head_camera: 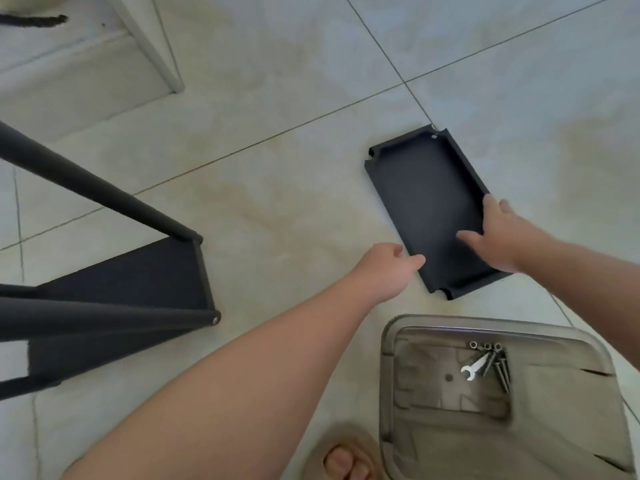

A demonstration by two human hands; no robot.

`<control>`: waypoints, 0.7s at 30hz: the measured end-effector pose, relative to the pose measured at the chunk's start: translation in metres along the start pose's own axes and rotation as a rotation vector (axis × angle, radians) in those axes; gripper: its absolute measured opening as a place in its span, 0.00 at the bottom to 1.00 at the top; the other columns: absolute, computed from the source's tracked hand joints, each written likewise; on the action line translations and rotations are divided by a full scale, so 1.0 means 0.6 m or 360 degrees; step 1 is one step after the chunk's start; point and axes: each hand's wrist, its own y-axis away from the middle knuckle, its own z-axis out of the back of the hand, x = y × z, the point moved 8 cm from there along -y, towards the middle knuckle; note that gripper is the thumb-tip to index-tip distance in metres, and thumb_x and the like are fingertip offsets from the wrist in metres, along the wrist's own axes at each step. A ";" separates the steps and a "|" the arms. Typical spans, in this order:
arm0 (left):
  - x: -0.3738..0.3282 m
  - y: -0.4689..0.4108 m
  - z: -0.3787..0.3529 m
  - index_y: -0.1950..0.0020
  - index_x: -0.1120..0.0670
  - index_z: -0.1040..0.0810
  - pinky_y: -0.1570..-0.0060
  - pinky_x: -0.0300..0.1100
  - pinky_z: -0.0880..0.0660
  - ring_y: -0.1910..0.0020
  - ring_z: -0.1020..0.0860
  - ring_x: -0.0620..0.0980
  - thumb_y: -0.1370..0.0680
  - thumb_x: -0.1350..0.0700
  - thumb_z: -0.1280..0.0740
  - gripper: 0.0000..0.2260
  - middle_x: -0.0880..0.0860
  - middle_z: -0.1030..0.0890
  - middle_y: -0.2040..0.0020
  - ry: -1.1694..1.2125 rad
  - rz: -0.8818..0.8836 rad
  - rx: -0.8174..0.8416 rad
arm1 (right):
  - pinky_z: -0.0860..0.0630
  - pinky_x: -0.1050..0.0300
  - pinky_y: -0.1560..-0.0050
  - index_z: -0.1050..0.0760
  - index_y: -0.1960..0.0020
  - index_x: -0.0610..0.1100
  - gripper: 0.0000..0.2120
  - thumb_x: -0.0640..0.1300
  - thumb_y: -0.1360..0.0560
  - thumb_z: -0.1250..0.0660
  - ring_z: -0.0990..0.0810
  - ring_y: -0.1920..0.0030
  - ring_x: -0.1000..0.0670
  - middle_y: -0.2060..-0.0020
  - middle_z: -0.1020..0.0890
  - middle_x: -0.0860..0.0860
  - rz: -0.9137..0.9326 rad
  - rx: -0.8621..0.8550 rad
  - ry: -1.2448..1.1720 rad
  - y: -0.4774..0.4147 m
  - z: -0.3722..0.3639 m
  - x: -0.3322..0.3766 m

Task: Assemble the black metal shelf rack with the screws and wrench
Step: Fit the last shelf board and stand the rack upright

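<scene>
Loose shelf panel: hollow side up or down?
Up: the shelf panel lies flat, rim walls rising around its recessed face.

Your left hand (386,270) and your right hand (498,237) are bare, and both forearms (242,393) run uncovered from the wrist back to the edge of the view. On the one foot (341,460) seen at the bottom edge you wear a slipper (346,435) of soft tan material, with a broad rounded band across the front and an open end through which the toes show. The picture is too blurred to report finer detail on the fingers or nails.
</scene>
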 end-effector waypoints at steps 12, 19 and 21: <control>-0.045 0.084 0.101 0.25 0.50 0.35 0.64 0.36 0.22 0.54 0.17 0.52 0.19 0.58 0.36 0.22 0.52 0.18 0.46 0.0310 0.0013 -0.0244 | 0.26 0.47 0.48 0.38 0.23 0.42 0.31 0.53 0.21 0.34 0.26 0.42 0.38 0.32 0.28 0.40 -0.0180 -0.0212 -0.1146 0.043 0.054 0.047; -0.096 0.271 0.169 0.43 0.57 0.24 0.60 0.40 0.23 0.64 0.21 0.50 0.18 0.63 0.41 0.08 0.57 0.21 0.46 0.0245 0.0077 -0.0130 | 0.29 0.52 0.61 0.25 0.39 0.36 0.15 0.45 0.21 0.31 0.27 0.60 0.44 0.54 0.26 0.43 -0.0192 -0.0101 -0.1521 0.195 0.116 0.073; -0.105 0.333 0.177 0.36 0.60 0.25 0.62 0.39 0.23 0.64 0.22 0.49 0.18 0.64 0.42 0.13 0.57 0.22 0.49 0.0197 0.0030 -0.0099 | 0.30 0.54 0.66 0.25 0.46 0.36 0.10 0.43 0.21 0.31 0.28 0.65 0.45 0.60 0.26 0.43 -0.0229 -0.0031 -0.1679 0.257 0.129 0.074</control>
